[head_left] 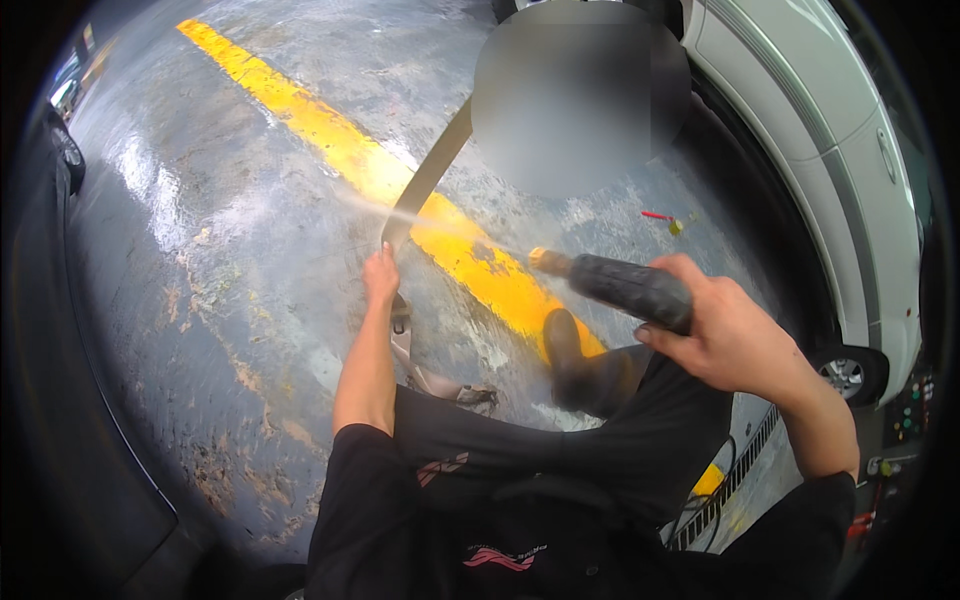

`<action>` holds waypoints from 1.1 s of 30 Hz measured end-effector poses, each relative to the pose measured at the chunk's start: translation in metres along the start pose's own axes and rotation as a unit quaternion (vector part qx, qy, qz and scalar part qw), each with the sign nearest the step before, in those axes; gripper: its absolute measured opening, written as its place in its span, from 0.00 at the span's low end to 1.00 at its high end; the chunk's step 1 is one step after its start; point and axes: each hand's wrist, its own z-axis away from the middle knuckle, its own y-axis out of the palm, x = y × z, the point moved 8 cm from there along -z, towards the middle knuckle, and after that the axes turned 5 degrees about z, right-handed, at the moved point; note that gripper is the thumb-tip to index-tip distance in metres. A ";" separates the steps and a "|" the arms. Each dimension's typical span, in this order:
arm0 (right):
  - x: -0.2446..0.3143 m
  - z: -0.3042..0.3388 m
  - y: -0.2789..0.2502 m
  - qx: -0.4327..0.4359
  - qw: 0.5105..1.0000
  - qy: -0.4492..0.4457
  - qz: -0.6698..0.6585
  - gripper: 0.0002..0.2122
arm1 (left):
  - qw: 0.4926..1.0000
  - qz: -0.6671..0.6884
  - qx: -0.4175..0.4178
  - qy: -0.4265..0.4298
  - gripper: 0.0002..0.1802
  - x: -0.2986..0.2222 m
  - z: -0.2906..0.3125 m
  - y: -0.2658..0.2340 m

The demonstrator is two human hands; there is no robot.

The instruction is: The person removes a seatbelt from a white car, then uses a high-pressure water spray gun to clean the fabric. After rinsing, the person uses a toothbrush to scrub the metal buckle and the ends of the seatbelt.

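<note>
My left hand (381, 274) is closed on a long, flat grey-brown seat belt (440, 160). Above the hand the belt runs up and away to the right until a blurred patch hides it. Below, a metal piece and a paler length hang toward the floor by my legs. In my right hand (735, 330) is a pressure washer gun (630, 290), black with a brass nozzle tip. A thin water spray (400, 214) leaves the nozzle leftward and crosses the belt just above my left hand. The gun's trigger is hidden by my fingers.
A yellow line (330, 130) crosses the wet grey floor (230, 230). On the right stands a white car (850, 180); a dark car (60, 330) is at the left. A red-and-yellow item (672, 222) lies on the floor. A drain grate (745, 480) and black hose are at lower right.
</note>
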 end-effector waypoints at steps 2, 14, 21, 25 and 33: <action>0.009 -0.011 0.015 0.023 0.999 -0.027 0.009 0.21 | 1.000 -0.016 0.012 0.003 0.33 0.013 0.003 0.003; -0.025 -0.059 0.010 -0.064 0.996 -0.016 0.055 0.22 | 0.999 0.003 0.051 0.011 0.32 -0.004 0.004 0.030; -0.059 -0.074 -0.046 -0.163 0.982 0.060 0.069 0.21 | 0.996 -0.003 0.089 -0.013 0.32 -0.010 0.016 0.040; -0.078 -0.077 -0.062 -0.180 0.974 0.104 0.090 0.20 | 0.996 0.014 0.087 -0.026 0.32 -0.016 0.017 0.050; -0.057 -0.071 -0.024 -0.105 0.991 0.057 0.065 0.22 | 0.993 -0.002 0.112 -0.035 0.33 -0.002 0.014 0.044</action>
